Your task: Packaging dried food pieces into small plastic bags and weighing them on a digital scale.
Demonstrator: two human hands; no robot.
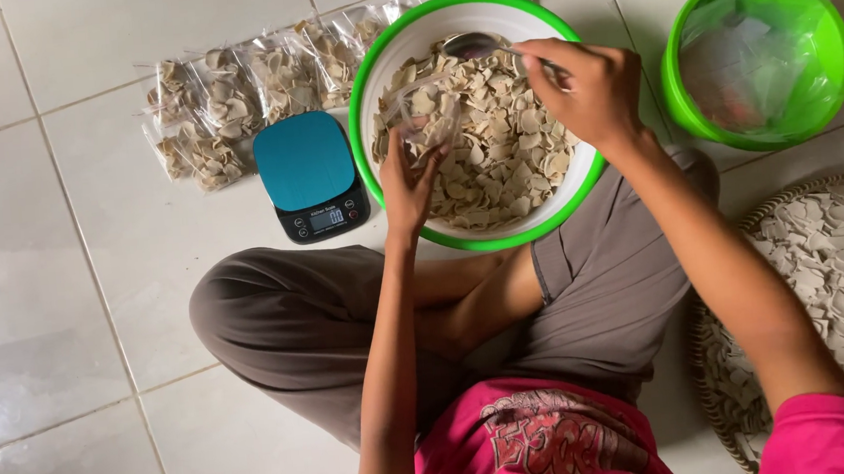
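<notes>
Green-rimmed white bowl [365,71] sits on the tiled floor [65,295], pretty much full of pale broken chips [506,150]. Left hand [406,183] is over the near edge of the bowl, fingers pinching a small clear bag [428,116] held open above the chips. Right hand [586,89] is clenched around a metal spoon [472,44], its scoop end near the far rim.

Tight on the left: a teal kitchen scale [309,174] sits just beside the bowl, and a row of filled bags [231,107] curves behind it up to the bowl's top edge. On the right, a green bucket [827,25] lined with plastic stands a bit apart, and a woven tray [742,227] of more chips sits by the right arm. Open tile is mostly off to the far left.
</notes>
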